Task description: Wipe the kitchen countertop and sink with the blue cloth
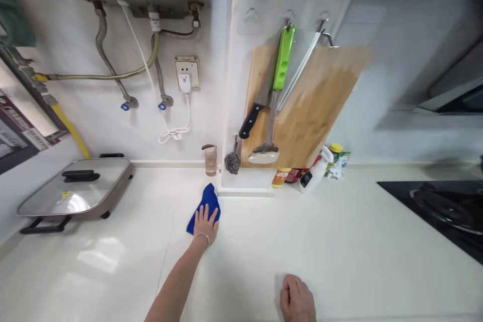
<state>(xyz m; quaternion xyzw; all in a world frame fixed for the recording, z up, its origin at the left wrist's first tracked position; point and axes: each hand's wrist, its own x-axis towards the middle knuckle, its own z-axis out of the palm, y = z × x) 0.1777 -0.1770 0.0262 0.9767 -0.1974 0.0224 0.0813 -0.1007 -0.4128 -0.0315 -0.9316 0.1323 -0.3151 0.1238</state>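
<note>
A blue cloth (pixel 210 198) lies on the white countertop (pixel 256 241), left of the low ledge under the hanging tools. My left hand (pixel 206 221) presses flat on the cloth with its fingers spread, a thin bracelet round the wrist. Near the front edge of the counter, my right hand (pixel 297 299) rests with its fingers curled in, and nothing shows in it. A small brownish jar (pixel 210 161) stands against the wall just behind the cloth.
An electric pan with a glass lid (pixel 81 186) sits at the left. A cutting board (pixel 309 105), knife, turner (pixel 282 60) and steel scrubber (pixel 232 163) hang on the wall. Bottles, including a white spray bottle (pixel 315 173), stand below; a black hob (pixel 437 211) is at the right.
</note>
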